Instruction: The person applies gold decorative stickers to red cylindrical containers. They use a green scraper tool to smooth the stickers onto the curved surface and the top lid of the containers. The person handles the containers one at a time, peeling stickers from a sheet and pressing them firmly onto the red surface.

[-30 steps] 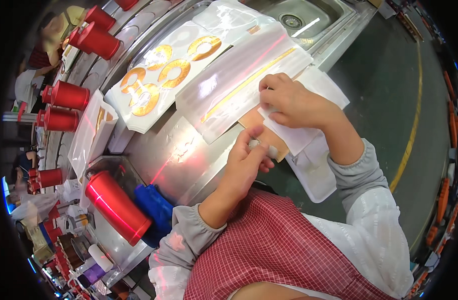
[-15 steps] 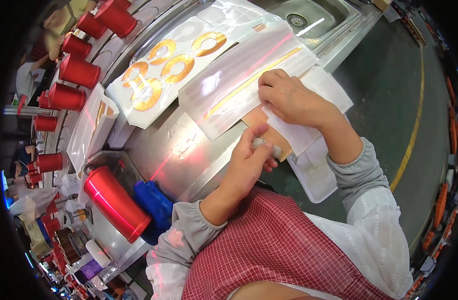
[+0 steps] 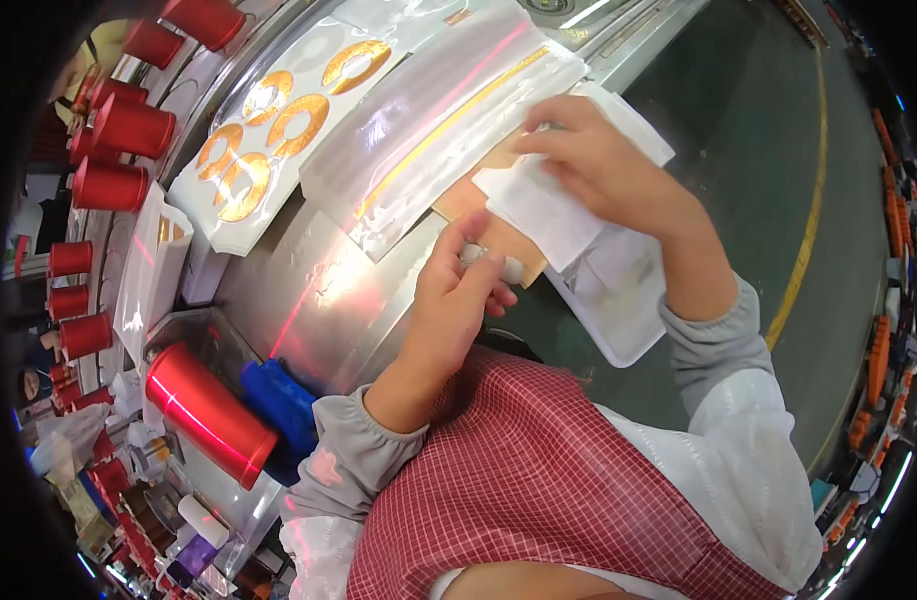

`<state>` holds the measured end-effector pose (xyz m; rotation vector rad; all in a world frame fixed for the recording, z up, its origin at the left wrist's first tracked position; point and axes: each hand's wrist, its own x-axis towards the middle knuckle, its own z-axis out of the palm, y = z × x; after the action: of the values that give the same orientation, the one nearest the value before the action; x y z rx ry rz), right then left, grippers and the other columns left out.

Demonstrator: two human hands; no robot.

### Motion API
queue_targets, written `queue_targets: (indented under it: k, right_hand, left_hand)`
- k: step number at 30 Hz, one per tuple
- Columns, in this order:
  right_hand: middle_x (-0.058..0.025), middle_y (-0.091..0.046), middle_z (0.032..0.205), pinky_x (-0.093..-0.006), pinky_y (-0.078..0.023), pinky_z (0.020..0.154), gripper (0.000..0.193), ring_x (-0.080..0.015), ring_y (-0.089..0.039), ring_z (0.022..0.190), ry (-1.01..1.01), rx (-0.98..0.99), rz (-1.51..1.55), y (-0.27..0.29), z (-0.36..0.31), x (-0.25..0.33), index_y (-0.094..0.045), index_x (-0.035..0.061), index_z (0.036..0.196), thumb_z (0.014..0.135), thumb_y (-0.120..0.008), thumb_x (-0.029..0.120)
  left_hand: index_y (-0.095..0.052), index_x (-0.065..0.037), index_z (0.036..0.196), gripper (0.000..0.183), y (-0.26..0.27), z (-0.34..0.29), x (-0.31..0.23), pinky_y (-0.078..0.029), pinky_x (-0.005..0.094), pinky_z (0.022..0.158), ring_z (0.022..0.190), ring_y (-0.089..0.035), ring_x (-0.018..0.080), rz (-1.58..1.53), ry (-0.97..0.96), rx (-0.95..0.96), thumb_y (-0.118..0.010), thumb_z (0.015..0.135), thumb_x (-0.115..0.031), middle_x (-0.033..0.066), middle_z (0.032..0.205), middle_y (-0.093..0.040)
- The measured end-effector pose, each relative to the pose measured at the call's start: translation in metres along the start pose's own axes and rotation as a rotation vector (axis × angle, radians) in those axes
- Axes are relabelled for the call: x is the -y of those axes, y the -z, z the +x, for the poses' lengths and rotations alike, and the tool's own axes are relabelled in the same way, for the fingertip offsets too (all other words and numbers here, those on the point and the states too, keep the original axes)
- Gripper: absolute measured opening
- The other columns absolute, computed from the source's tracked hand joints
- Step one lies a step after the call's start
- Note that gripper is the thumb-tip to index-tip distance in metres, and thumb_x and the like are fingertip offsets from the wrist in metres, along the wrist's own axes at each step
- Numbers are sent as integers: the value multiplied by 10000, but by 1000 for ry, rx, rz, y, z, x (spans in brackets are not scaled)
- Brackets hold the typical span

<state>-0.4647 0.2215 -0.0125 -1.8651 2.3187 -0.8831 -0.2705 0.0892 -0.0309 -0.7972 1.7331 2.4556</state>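
My left hand [image 3: 446, 292] closes around a small whitish roll [image 3: 508, 268], perhaps bundled cloth; part of it is hidden by the fingers. Beneath it lies a flat tan board [image 3: 518, 244]. Over the board and to its right spread thin white sheets [image 3: 543, 212]. Above those sheets hovers my right hand [image 3: 603, 165], thumb and index finger apart, with nothing visible between them. Beyond both hands lies a stack of glossy clear-and-white film [image 3: 408, 135] with a gold stripe. Left of it is a white sheet [image 3: 213, 205] bearing several gold ring-shaped stickers [image 3: 298, 125].
A red canister [image 3: 210, 415] lies beside a blue cloth [image 3: 280, 400] at the left. Several red canisters [image 3: 133, 127] stand along a line at the far left. A white tray [image 3: 623, 340] juts past the steel table's [image 3: 323, 285] edge, above a green floor [image 3: 738, 180].
The view has shifted, so the table appears further left and up. My right hand has opened from a pinch and lifted off the film's edge. The left hand still grips the roll.
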Motion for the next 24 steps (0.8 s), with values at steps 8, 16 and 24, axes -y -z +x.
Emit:
queue_targets:
  k: [8,16,24]
  right_hand:
    - [-102,-564,1097,-413,-468,797,104,-291,-510,1112,48,170,-201,-28,44,14,-646,47,879,779,-620,66]
    - [-110,-562,1055,-405,-468,817,95,-308,-513,1074,123,38,-56,-30,36,5,-601,27,867,787,-628,70]
    - [-123,-540,1015,-389,-444,870,130,-320,-519,1010,86,-123,132,-11,22,9,-564,14,831,754,-668,7]
  left_hand:
    - [-366,-50,1412,488,2,-4,3,-482,225,634,711,-590,98,6,-2,45,-505,961,-175,67,935,-630]
    - [-363,-32,1409,493,2,-3,-3,-482,229,638,727,-595,106,33,9,23,-508,959,-170,68,930,-625]
    - [-596,15,1015,163,-6,44,-23,-446,233,619,681,-531,76,533,-526,-169,-578,915,-113,27,804,-604]
